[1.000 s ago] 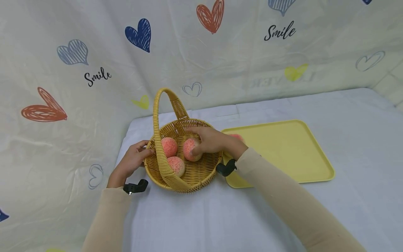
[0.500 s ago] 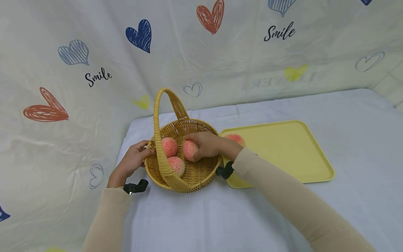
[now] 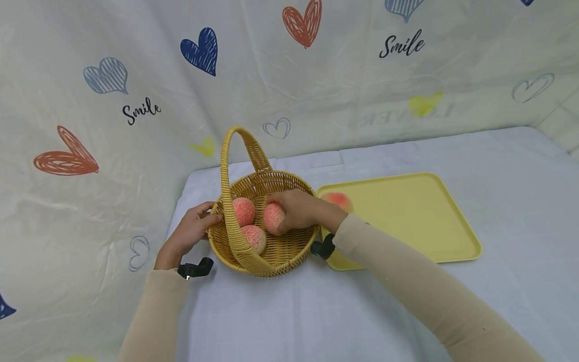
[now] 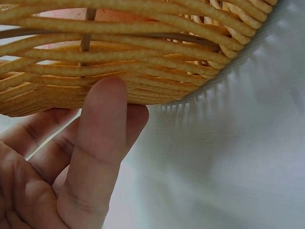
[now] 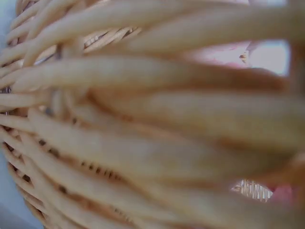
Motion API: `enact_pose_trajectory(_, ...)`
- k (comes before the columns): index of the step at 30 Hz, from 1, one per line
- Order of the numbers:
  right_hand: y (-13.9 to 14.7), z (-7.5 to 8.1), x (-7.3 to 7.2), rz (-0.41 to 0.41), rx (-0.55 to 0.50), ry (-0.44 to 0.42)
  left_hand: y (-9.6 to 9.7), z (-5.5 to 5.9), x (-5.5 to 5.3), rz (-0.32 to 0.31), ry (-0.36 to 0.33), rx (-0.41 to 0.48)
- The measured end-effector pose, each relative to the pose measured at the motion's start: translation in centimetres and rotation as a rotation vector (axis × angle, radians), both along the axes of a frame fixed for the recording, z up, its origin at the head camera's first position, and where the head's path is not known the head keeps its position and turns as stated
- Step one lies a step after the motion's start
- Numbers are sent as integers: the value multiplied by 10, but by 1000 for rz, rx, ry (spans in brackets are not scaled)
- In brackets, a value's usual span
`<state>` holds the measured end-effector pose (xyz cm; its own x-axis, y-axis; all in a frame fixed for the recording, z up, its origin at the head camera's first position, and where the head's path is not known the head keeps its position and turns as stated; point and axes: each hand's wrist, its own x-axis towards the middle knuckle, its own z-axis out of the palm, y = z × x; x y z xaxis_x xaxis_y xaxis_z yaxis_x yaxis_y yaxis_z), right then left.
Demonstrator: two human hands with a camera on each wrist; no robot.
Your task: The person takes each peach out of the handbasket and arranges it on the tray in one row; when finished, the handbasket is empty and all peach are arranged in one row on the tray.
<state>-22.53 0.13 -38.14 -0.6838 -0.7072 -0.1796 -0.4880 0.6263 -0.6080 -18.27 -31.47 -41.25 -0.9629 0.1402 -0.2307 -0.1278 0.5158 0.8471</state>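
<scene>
My right hand (image 3: 296,208) reaches into the round woven basket (image 3: 289,261), thumb and fingers gripping a pink speckled peach (image 3: 273,218). Two more peaches lie left of it in the basket, the upper peach (image 3: 244,211) and the lower peach (image 3: 254,238), both partly behind the tall arched handle (image 3: 231,221). At the basket's left side, my left hand (image 3: 192,229) holds the wall near the rim. In the left wrist view, the thumb (image 4: 102,129) lies against the wicker, with the other fingers partly hidden. Wicker fills the right wrist view and hides most of that hand.
A yellow tray (image 3: 407,221) lies right of the basket, its left end beneath my right forearm. One peach (image 3: 338,201) rests near the tray's left edge, partly covered by the wrist. Behind the white-clothed table (image 3: 289,311) hangs a heart-printed curtain (image 3: 344,75).
My right hand has lowered and closed round the right-hand peach in the basket. More of the peach on the tray shows. The left hand and basket keep their place.
</scene>
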Motion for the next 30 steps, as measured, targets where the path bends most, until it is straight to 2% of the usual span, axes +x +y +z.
enact_pose_trajectory(8, 4, 1, 2, -41, -69, -8, 0, 0, 0, 0, -7, 10)
enact_pose_trajectory(15, 18, 13, 6, -71, -176, -50, 0, 0, 0, -1, -8, 17)
enact_pose_trajectory(19, 33, 23, 7, -96, -210, -80, 0, 1, 0, -8, -4, 15)
enact_pose_trajectory(25, 60, 35, 6, -152, -236, -45, 1, 2, 2, -12, 5, 8)
enact_pose_trajectory(30, 87, 43, 6, -203, -270, -57, 2, 3, 3, -6, 5, 13)
